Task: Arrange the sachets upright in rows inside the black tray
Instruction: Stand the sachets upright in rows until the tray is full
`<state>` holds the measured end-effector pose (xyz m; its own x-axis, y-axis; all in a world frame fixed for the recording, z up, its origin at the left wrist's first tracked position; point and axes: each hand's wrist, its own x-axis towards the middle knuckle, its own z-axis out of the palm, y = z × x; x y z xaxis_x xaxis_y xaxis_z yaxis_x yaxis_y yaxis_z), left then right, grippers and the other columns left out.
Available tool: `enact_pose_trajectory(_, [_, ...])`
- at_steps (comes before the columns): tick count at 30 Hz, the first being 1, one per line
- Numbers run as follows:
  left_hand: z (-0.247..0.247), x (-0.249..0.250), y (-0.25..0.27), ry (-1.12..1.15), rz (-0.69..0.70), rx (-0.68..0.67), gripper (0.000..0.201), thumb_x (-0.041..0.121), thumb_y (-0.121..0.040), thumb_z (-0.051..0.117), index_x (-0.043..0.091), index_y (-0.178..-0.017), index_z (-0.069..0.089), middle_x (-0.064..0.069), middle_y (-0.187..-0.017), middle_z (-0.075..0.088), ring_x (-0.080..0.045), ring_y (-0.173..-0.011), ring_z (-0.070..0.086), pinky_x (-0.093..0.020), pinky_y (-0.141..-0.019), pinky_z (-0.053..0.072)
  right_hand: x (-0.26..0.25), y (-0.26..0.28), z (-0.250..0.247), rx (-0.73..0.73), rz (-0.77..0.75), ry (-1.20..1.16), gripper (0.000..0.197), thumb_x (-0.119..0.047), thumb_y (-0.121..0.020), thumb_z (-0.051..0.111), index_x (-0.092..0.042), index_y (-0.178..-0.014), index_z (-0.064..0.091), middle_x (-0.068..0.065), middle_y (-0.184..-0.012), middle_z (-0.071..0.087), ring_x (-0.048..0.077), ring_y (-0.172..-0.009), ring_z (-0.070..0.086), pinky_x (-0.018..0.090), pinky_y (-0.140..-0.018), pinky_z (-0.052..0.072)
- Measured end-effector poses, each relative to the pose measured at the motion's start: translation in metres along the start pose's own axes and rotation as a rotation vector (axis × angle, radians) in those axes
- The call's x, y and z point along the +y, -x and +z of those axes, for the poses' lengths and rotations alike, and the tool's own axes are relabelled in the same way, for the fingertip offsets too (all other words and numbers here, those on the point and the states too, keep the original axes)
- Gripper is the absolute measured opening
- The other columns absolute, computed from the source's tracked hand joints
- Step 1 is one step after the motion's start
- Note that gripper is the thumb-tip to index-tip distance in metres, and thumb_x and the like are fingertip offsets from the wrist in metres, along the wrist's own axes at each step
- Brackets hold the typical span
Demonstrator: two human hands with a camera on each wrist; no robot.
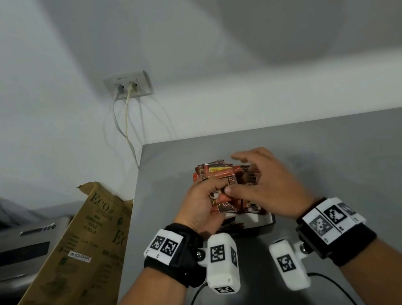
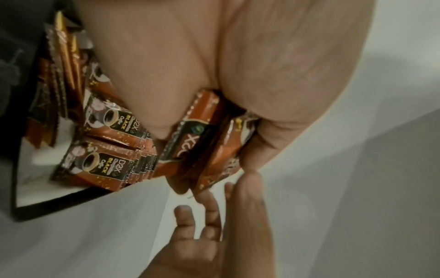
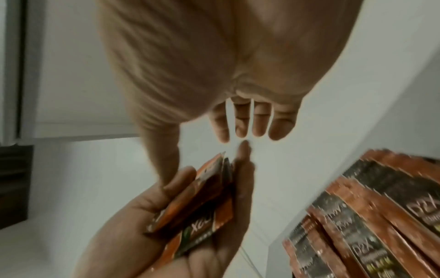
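Observation:
My left hand grips a small bunch of orange-brown coffee sachets just above the black tray. In the left wrist view the held sachets sit between palm and fingers. More sachets stand in rows inside the tray; they show as stood-up packs beside the tray rim. My right hand hovers over the tray's right side with its fingers straight and spread, holding nothing. Its thumb nearly meets the left hand's bunch. Tray sachets lie to its lower right.
The tray sits on a grey table against a white wall. A flattened cardboard box leans at the table's left edge, beside a grey machine. Cables hang from a wall socket.

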<state>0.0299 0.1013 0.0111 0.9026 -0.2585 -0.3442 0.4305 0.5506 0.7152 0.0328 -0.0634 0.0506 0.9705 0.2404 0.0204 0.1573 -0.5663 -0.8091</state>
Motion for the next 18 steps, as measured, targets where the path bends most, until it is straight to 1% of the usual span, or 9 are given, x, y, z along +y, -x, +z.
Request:
enact_pose_trajectory(1, [0.000,0.001,0.001,0.006,-0.002,0.005,0.056,0.006,-0.080,0.061,-0.015,-0.130,0.053,-0.039,-0.129,0.056,-0.046,-0.113,0.059,-0.055,-0.103,0.046,-0.002,0.000,-0.004,-0.029,-0.039,0.032,0.084,-0.048,-0.068,0.086,-0.035,-0.142,0.048,-0.015,-0.136,0.043,0.000,-0.120,0.047,0.022,-0.103,0.041])
enact_pose_trajectory(2, [0.000,0.003,0.001,0.000,0.004,0.003,0.053,0.004,-0.079,0.061,-0.015,-0.128,0.055,-0.038,-0.123,0.059,-0.044,-0.108,0.062,-0.052,-0.096,0.053,-0.004,-0.001,-0.006,-0.100,-0.087,0.061,0.101,-0.049,-0.062,0.089,-0.035,-0.149,0.038,-0.018,-0.145,0.034,0.001,-0.131,0.037,0.025,-0.111,0.034])
enact_pose_trajectory(4, [0.002,0.002,0.001,-0.020,0.016,-0.020,0.046,0.000,-0.075,0.062,-0.012,-0.120,0.060,-0.031,-0.106,0.064,-0.039,-0.092,0.068,-0.044,-0.078,0.059,-0.008,-0.001,-0.004,-0.243,-0.157,0.175,0.118,-0.043,-0.058,0.092,-0.033,-0.155,0.026,-0.020,-0.153,0.024,-0.002,-0.140,0.021,0.022,-0.116,0.021])
enact_pose_trajectory(6, [0.005,-0.001,0.002,-0.007,0.012,-0.052,0.040,-0.001,-0.073,0.063,-0.006,-0.113,0.062,-0.024,-0.096,0.065,-0.033,-0.083,0.069,-0.038,-0.070,0.059,-0.008,-0.003,0.002,-0.246,-0.214,0.251,0.113,-0.034,-0.061,0.091,-0.028,-0.155,0.028,-0.014,-0.152,0.031,0.000,-0.137,0.027,0.021,-0.117,0.024])
enact_pose_trajectory(8, [0.007,-0.002,0.004,0.047,-0.008,-0.059,0.041,0.001,-0.074,0.062,-0.003,-0.114,0.061,-0.021,-0.096,0.065,-0.031,-0.084,0.069,-0.038,-0.073,0.058,-0.007,-0.006,0.004,-0.189,-0.241,0.241,0.098,-0.030,-0.064,0.087,-0.026,-0.149,0.038,-0.011,-0.143,0.045,0.003,-0.130,0.039,0.024,-0.114,0.034])
enact_pose_trajectory(10, [0.006,-0.001,0.005,0.088,-0.027,-0.050,0.041,0.004,-0.072,0.060,-0.001,-0.112,0.060,-0.020,-0.097,0.065,-0.030,-0.085,0.067,-0.038,-0.076,0.057,-0.006,-0.007,0.006,-0.206,-0.247,0.240,0.092,-0.029,-0.065,0.086,-0.026,-0.146,0.042,-0.011,-0.138,0.050,0.003,-0.125,0.045,0.022,-0.110,0.036])
enact_pose_trajectory(12, [0.006,-0.001,0.005,0.065,-0.029,-0.040,0.040,0.003,-0.070,0.058,-0.001,-0.109,0.060,-0.020,-0.096,0.062,-0.030,-0.084,0.065,-0.038,-0.074,0.055,-0.004,-0.007,0.008,-0.232,-0.257,0.239,0.095,-0.029,-0.063,0.087,-0.026,-0.146,0.042,-0.012,-0.138,0.049,0.002,-0.126,0.045,0.021,-0.111,0.035])
enact_pose_trajectory(15, [0.006,-0.001,0.005,0.015,-0.029,-0.010,0.040,0.001,-0.069,0.059,-0.002,-0.108,0.060,-0.022,-0.095,0.062,-0.030,-0.080,0.067,-0.036,-0.069,0.056,-0.004,-0.007,0.011,-0.240,-0.238,0.190,0.098,-0.027,-0.062,0.089,-0.028,-0.148,0.042,-0.012,-0.141,0.049,0.002,-0.128,0.046,0.024,-0.113,0.036])
enact_pose_trajectory(18, [0.004,0.002,0.005,0.044,-0.003,0.016,0.054,-0.003,-0.072,0.060,-0.006,-0.126,0.057,-0.030,-0.110,0.062,-0.036,-0.092,0.069,-0.041,-0.074,0.059,-0.002,-0.007,0.007,-0.239,-0.123,0.016,0.107,-0.041,-0.060,0.092,-0.032,-0.151,0.036,-0.016,-0.143,0.043,-0.002,-0.130,0.044,0.019,-0.109,0.037])
